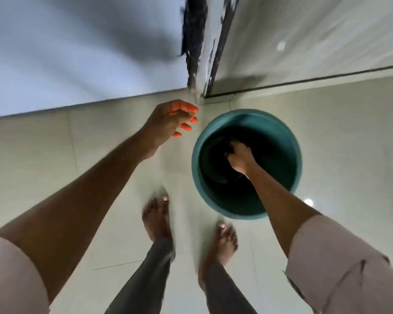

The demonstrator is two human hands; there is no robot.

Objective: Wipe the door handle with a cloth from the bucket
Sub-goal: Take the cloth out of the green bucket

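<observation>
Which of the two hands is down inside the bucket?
The right hand, reaching into the green bucket; the left hand hangs outside it, above the floor.

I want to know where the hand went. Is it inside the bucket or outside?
Inside. The right hand reaches down past the rim of the green bucket into its dark interior, fingers curled around something dark; what it is cannot be told.

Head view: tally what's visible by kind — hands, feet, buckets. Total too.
Hands: 2 (left hand, right hand)
Feet: 2 (left foot, right foot)
Buckets: 1 (bucket)
Total: 5
</observation>
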